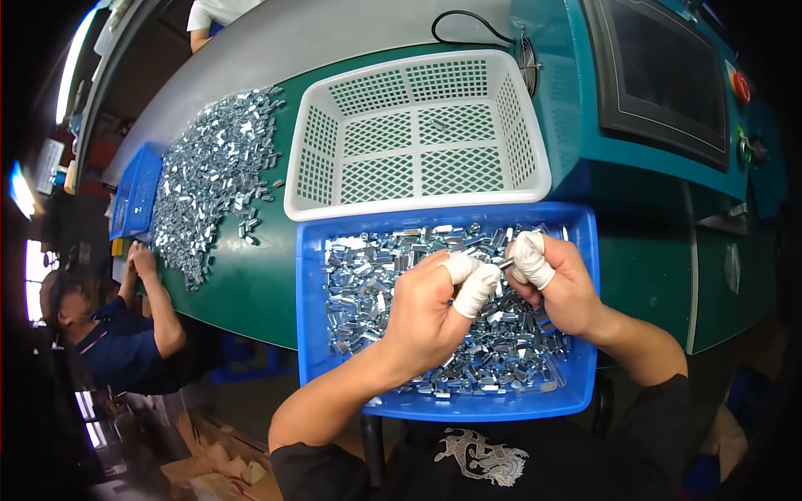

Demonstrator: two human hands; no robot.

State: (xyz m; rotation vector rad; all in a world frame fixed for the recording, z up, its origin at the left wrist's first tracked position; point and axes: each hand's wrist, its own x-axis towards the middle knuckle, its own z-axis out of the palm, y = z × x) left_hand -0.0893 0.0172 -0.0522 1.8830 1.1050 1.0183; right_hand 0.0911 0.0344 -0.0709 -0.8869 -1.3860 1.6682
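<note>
Both hands are raised over a blue plastic bin [305, 309] filled with small shiny metal pieces [363, 288]. White finger covers wrap the thumb and a finger of each hand. My right hand [558, 280] pinches a small metal piece [506, 264], and one end of it sticks out toward the left. My left hand [430, 305] is closed in a pinch, its covered fingertips meeting that same end. The fingers hide most of the piece, so its exact shape cannot be made out.
Behind the bin stands a white perforated basket [418, 204] with one small piece inside. A heap of metal pieces [209, 167] lies on the left beside a blue basket [135, 192], near a co-worker [125, 342]. A teal machine with a dark screen [660, 75] borders the right.
</note>
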